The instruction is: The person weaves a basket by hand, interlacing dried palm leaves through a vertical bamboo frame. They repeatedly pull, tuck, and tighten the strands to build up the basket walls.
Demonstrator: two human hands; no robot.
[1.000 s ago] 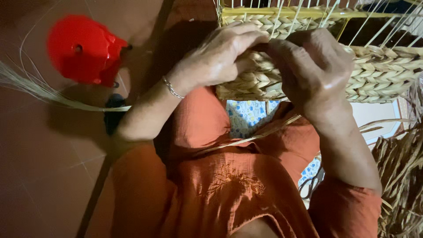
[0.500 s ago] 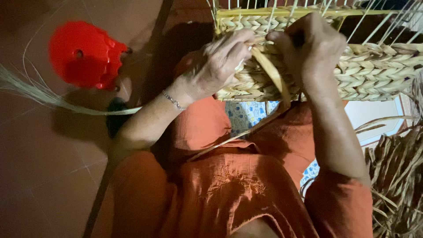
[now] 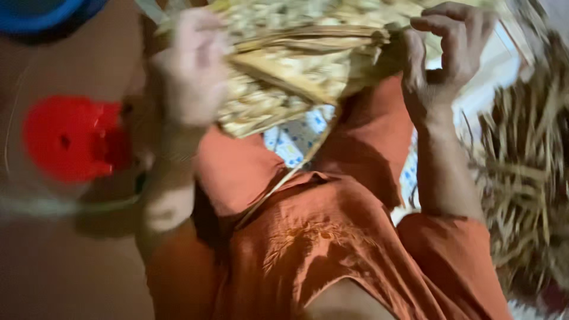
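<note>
A partly woven straw basket (image 3: pixel 284 65) rests over my lap, tilted, with loose strips hanging from it. My left hand (image 3: pixel 192 68) grips its left side; the hand is blurred by motion. My right hand (image 3: pixel 441 59) is at the basket's right end, fingers curled around the rim and the ends of the strips. One long flat strip (image 3: pixel 290 172) trails down from the weave across my orange garment (image 3: pixel 308 249).
A red plastic object (image 3: pixel 71 139) lies on the brown floor at the left, with a blue rim (image 3: pixel 41 15) above it in the corner. A heap of dry straw strips (image 3: pixel 527 178) fills the right side. A patterned white-and-blue cloth (image 3: pixel 296 139) shows under the basket.
The view has swung and blurred. The basket has tipped and turned in my hands, my left hand has slid to its left side, and the blue rim has come into view.
</note>
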